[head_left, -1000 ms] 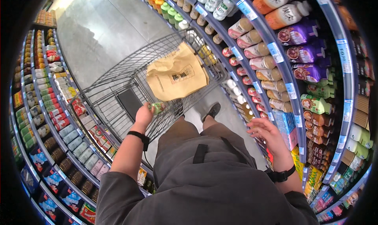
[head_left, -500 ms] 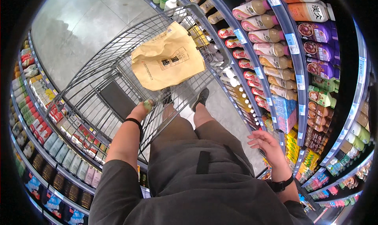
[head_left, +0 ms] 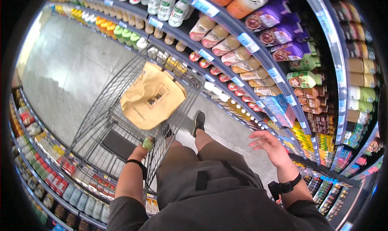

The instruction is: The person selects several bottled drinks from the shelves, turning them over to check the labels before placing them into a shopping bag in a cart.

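My left hand [head_left: 139,152] is closed on the near end of a grey wire shopping cart [head_left: 118,143], at its handle. Something small and pale green shows at its fingers; I cannot make out what it is. In the cart's basket lies a large tan paper bag [head_left: 155,95] with dark print, creased and tilted. My right hand [head_left: 270,147] hangs in the air at my right side, its fingers loosely bent and apart. It holds nothing and touches nothing, and the shelves are close beyond it.
A long shelf of drinks curves along the front and right, with pink-labelled bottles [head_left: 221,43], purple pouches [head_left: 279,32] and a blue box [head_left: 279,109]. At the left stands a lower shelf of cans [head_left: 87,204]. Grey tiled floor [head_left: 68,61] lies ahead of the cart.
The view has swung to the right, so more of the front shelf shows. The cart has turned with my left hand on it. My right hand stays raised and free.
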Tool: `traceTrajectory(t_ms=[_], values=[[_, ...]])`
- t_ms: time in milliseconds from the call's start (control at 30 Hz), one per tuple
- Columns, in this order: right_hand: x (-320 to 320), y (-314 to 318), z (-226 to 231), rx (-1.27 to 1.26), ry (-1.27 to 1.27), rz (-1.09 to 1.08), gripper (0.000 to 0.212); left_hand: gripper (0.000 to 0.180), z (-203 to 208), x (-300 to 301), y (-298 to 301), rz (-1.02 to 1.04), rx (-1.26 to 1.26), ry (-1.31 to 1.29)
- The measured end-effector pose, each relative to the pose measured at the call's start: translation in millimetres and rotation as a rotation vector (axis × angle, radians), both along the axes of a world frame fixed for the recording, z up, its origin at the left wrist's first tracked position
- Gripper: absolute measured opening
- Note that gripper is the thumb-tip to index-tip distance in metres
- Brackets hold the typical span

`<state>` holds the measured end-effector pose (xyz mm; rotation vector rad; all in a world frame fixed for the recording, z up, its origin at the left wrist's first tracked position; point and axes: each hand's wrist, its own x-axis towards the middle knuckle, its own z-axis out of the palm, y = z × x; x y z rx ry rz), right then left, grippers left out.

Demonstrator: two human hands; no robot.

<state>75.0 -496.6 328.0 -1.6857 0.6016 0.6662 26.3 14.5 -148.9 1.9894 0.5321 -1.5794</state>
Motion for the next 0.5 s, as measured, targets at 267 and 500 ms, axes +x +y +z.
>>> traceTrajectory(t_ms=[267, 500], values=[[16.8, -81.0, 26.5, -0.191, -0.427, -0.231, 0.039, 0.04, 71.2, 69.0, -30.2, -0.349, 0.174, -0.29], [39.6, -148.2, 59.6, -0.453, -0.941, -0.137, 0.066, 0.021, 292.9, 178.9, -208.8, -0.188, -0.089, -0.842]])
